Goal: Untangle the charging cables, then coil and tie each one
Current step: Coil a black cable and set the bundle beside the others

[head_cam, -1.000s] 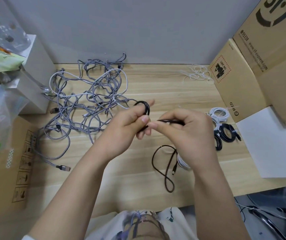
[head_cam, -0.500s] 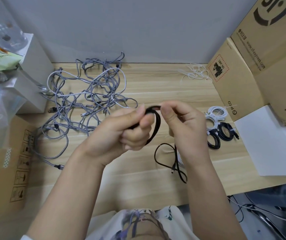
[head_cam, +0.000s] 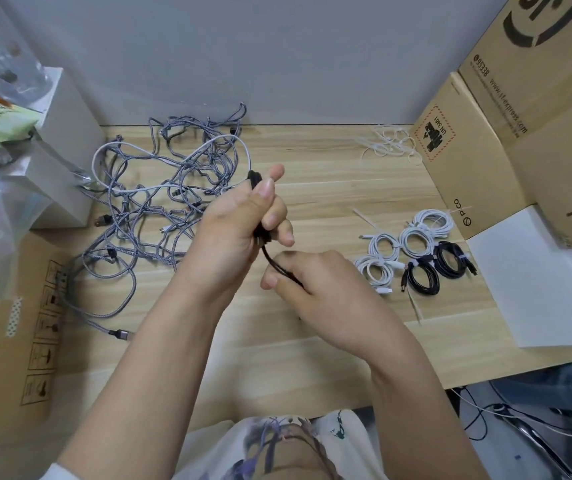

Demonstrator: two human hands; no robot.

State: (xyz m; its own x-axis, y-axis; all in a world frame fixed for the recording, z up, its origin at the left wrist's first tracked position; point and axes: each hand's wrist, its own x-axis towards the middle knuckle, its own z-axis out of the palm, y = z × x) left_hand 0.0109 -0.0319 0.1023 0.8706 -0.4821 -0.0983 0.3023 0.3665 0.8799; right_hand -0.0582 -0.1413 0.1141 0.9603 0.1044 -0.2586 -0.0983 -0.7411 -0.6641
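Left hand: my left hand (head_cam: 239,223) is clenched round a small coil of thin black charging cable (head_cam: 259,216), held above the light wooden counter (head_cam: 315,188).
Right hand: my right hand (head_cam: 312,289) pinches the cable's free tail just below the coil.
Handling: judged light, limp, springy; loops will slip unless I keep them squeezed. Best hold is across the bundled loops.
Remaining: tangled heap of grey braided cables (head_cam: 160,202) lies left.
Done: tied white and black coils (head_cam: 416,258) sit right.

Most of the thin black charging cable (head_cam: 270,259) lies hidden inside both fists (only a short span shows); tall brown cardboard boxes (head_cam: 537,98) run off the right edge.
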